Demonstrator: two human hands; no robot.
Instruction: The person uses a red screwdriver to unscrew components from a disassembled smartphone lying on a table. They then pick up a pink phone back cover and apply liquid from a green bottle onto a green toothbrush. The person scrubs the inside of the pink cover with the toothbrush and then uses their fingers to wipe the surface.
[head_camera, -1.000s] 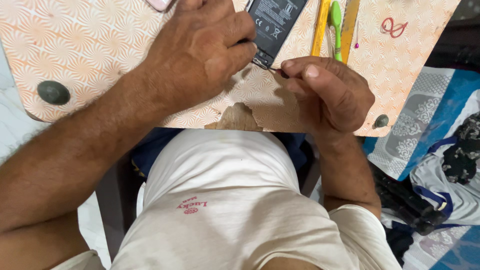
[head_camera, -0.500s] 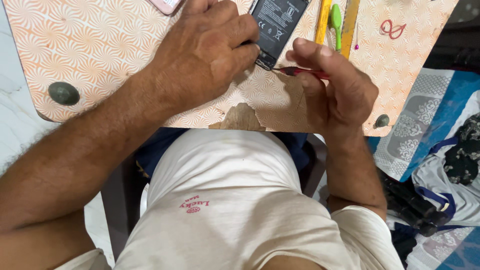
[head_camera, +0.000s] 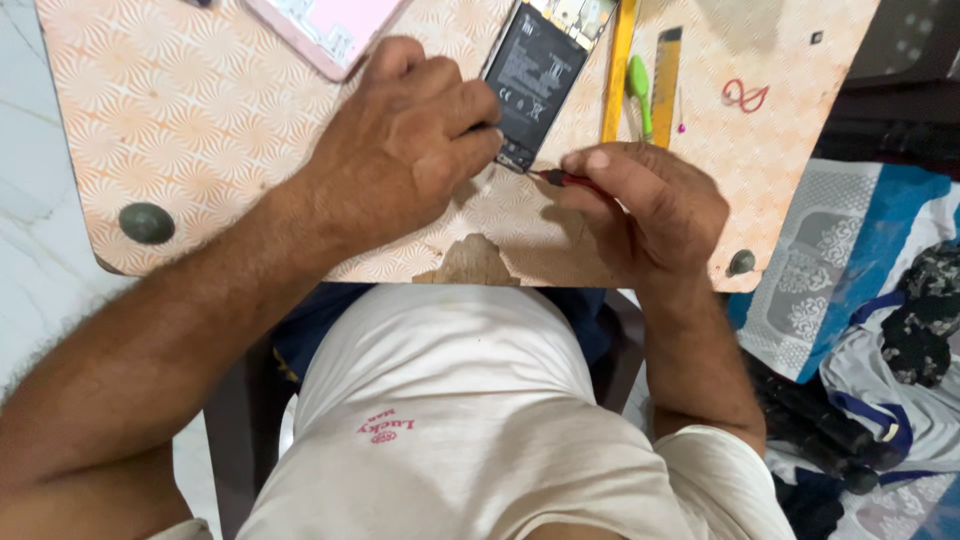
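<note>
While left hand (head_camera: 405, 150) pins opened black phone (head_camera: 535, 75) on surface, right hand (head_camera: 650, 205) fingers clamped on red-handled screwdriver (head_camera: 565, 180); tip left, touching phone's near end.

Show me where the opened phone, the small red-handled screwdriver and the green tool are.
opened phone (head_camera: 538, 70), head view, on its black battery.
red-handled screwdriver (head_camera: 562, 179), head view, on the handle by the right hand's fingertips.
green tool (head_camera: 640, 88), head view, on its middle.

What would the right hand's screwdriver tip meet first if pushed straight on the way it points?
Most likely the lower corner of the opened phone: the right hand aims the screwdriver leftward at it, next to the left hand's fingers.
</note>
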